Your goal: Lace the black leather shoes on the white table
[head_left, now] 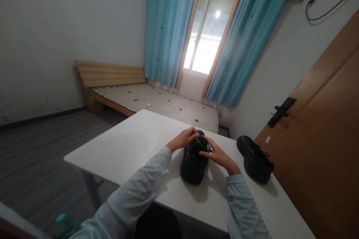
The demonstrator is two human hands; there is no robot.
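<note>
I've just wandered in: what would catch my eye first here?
Probably the black shoe on the white table, with the left hand and right hand at its top. A second black shoe sits near the table's right edge. Beyond, blue curtains flank the bright window.

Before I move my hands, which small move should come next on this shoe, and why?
I would probably pinch the laces lightly with the left hand while the right hand steadies the black shoe: the left fingers are gathered near the laces, and the right hand is spread at the shoe's right side. Whether a lace is already gripped, I cannot tell.
</note>
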